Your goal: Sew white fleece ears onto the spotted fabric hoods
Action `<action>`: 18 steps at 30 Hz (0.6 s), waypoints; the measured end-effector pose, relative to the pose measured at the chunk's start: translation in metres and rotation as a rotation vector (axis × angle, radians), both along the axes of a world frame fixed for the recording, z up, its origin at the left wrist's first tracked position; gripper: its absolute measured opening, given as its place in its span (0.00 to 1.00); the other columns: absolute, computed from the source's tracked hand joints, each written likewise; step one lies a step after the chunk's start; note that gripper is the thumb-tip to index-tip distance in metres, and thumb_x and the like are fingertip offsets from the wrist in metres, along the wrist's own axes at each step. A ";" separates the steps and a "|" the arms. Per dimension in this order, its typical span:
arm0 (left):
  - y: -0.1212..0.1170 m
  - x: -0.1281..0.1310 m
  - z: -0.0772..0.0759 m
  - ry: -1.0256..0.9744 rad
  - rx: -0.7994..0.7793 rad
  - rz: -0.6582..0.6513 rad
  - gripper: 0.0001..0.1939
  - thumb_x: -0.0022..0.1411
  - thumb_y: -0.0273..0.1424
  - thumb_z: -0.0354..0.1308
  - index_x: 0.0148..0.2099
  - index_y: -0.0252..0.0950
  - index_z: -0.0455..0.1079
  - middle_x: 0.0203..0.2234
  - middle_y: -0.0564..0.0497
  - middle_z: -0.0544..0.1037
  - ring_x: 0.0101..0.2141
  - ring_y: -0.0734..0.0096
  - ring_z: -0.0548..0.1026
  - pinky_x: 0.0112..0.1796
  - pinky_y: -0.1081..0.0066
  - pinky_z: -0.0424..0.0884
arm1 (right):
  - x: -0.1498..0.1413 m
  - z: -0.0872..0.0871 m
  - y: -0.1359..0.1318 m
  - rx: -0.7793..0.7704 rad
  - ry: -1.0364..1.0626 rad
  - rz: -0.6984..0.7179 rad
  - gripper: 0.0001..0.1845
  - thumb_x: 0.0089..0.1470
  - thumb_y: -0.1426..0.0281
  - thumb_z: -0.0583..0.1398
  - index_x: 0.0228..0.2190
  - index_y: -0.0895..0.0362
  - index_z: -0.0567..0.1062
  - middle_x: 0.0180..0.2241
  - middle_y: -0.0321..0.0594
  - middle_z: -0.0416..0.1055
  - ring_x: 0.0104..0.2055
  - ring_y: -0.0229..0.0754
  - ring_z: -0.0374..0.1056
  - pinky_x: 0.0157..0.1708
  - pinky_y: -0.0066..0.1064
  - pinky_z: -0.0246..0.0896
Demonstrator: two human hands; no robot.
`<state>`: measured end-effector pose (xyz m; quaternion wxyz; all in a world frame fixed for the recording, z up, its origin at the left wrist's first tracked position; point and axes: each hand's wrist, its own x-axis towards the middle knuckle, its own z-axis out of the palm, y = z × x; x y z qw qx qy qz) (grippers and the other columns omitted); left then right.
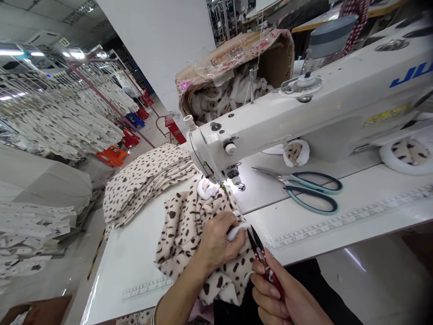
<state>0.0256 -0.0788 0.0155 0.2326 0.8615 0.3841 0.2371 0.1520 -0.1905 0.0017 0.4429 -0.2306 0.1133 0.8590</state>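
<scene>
Spotted fleece (189, 239) lies in soft, rumpled folds on the smooth white worktop (135, 289), its cream pile blotched with dark brown and running up under the presser foot of a white sewing machine (270, 122). The left hand (216, 239) is clamped on the fleece, fingers and thumb pinching a fluffy white binding (237, 231) along its edge. The right hand (287, 293) closes around slim thread snips (267, 266) with red handles and narrow, pointed dark blades, their tips just beside the binding. The hands are close together but apart, with the snips between them.

Farther left, a flat stack of the same spotted fabric (145, 185) sits in layered folds against the machine head. Large scissors (304, 189) with looped teal-and-black handles lie on the worktop to the right, near a measuring tape (345, 221) set along its front edge. Curved white-trimmed pieces (406, 155) rest by the machine's far end. Behind it, a battered cardboard box (233, 76), lined with crinkled plastic, holds a heap of white looped strips and spotted fabric. Hanging garments (61, 113) crowd metal racks beyond.
</scene>
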 end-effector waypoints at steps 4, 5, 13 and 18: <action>0.000 0.000 -0.001 -0.005 0.005 -0.007 0.08 0.57 0.26 0.53 0.28 0.37 0.57 0.22 0.55 0.64 0.25 0.73 0.64 0.28 0.73 0.57 | -0.002 0.001 0.003 -0.029 -0.006 -0.023 0.29 0.36 0.53 0.72 0.25 0.56 0.63 0.15 0.22 0.50 0.14 0.22 0.37 0.11 0.17 0.32; 0.001 0.000 -0.001 -0.006 0.012 -0.009 0.08 0.57 0.26 0.53 0.28 0.37 0.56 0.22 0.55 0.64 0.25 0.73 0.64 0.28 0.73 0.57 | -0.002 0.001 0.003 -0.035 -0.006 -0.031 0.29 0.34 0.53 0.73 0.25 0.56 0.63 0.15 0.22 0.50 0.14 0.22 0.37 0.11 0.17 0.32; 0.002 0.000 -0.002 0.005 0.029 -0.025 0.09 0.57 0.25 0.52 0.27 0.38 0.55 0.21 0.55 0.62 0.24 0.73 0.62 0.27 0.73 0.56 | -0.003 0.000 0.003 -0.050 0.027 -0.060 0.28 0.36 0.53 0.72 0.24 0.57 0.65 0.15 0.23 0.52 0.13 0.22 0.40 0.11 0.16 0.35; 0.002 0.001 0.000 0.007 0.029 -0.060 0.09 0.57 0.25 0.52 0.28 0.38 0.54 0.21 0.55 0.62 0.24 0.73 0.62 0.27 0.73 0.55 | -0.006 -0.001 0.004 -0.073 0.005 -0.119 0.29 0.35 0.53 0.73 0.24 0.56 0.64 0.14 0.21 0.49 0.13 0.23 0.39 0.10 0.16 0.34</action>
